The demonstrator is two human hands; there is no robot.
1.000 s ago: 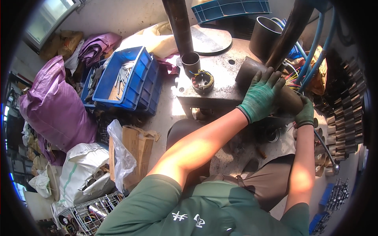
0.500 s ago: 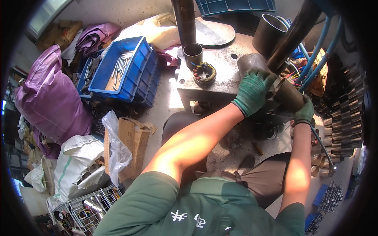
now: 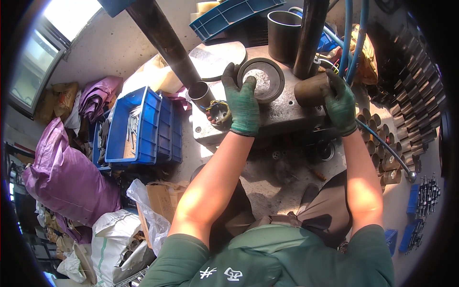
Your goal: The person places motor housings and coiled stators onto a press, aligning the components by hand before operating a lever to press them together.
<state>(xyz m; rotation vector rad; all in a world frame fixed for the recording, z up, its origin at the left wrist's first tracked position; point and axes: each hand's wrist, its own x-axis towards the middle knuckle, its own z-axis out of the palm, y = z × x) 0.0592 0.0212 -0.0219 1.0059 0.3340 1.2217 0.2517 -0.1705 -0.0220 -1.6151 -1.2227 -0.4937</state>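
My left hand (image 3: 243, 106), in a green glove, curls its thumb and fingers round the near left side of a short dark metal tube (image 3: 280, 82). The tube's round end faces up, and a light, speckled surface shows inside the rim. My gloved right hand (image 3: 341, 106) grips the right end of another brown metal tube (image 3: 308, 92), which lies on its side at the right of the metal worktable (image 3: 272, 115). Beside my left wrist is a wound motor stator (image 3: 220, 114) with yellow and red wires. An open metal tube (image 3: 200, 91) stands just behind it.
Two dark posts (image 3: 165, 43) (image 3: 311, 38) rise from the table. A wide metal cylinder (image 3: 283, 38) stands at the back by blue hoses (image 3: 348, 38). A lever (image 3: 389, 149) with a ball end juts out at right. Blue crates (image 3: 138, 129) hold metal rods; many tubes (image 3: 411, 119) are stacked at right.
The view has swung right. My hands have moved apart; the left one's tube now shows its round end upward, while the right one's tube has come up to the table's right side.
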